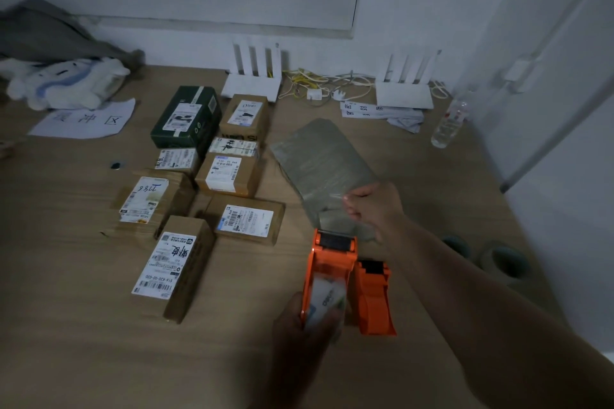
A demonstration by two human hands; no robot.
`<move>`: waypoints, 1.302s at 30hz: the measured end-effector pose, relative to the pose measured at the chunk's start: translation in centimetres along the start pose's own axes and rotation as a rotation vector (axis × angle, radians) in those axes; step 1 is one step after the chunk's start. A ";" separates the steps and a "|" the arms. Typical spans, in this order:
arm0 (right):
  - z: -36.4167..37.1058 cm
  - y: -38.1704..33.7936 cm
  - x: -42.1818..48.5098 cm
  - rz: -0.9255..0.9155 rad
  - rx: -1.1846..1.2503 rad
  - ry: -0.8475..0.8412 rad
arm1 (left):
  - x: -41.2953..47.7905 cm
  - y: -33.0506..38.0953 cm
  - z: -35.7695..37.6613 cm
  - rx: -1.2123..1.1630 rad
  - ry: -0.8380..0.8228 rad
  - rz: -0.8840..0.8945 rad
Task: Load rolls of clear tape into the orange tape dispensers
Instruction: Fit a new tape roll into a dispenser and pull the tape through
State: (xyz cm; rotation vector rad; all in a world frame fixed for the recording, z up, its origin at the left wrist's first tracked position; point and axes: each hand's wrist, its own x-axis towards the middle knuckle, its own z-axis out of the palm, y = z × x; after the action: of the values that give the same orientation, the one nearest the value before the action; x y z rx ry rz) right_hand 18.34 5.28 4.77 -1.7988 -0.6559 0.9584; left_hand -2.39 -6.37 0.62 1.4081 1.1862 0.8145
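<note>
Clamping an orange dispenser (327, 271), left hand (307, 329); right hand (373, 207) grip pinching clear tape (332, 212) (pulled taut).

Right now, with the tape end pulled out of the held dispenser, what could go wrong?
1. The right hand pinches the clear tape end stretched from the held orange dispenser; it may slip back or stick to itself.
2. The tape hangs just over the grey wrapped parcel and could stick to it.
3. The second dispenser stands close and could be knocked.

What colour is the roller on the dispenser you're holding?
Black roller, set in the orange dispenser; head view.
</note>
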 end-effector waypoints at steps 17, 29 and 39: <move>1.7 1.6 -0.6 0.185 -0.033 -0.183 | -0.3 2.4 -1.2 -0.204 -0.002 -0.108; 1.8 4.3 -4.6 0.343 0.269 -0.190 | 0.2 2.5 -1.0 -0.283 0.080 -0.073; 1.0 9.7 -11.4 0.441 0.613 -0.418 | 0.7 1.6 -0.4 -0.281 0.111 -0.086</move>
State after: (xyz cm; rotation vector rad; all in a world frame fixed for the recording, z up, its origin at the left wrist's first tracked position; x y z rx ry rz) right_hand 11.50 -6.90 -0.72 -1.2132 -0.1614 1.6526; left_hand -2.18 -5.44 2.13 1.0877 1.1571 0.9673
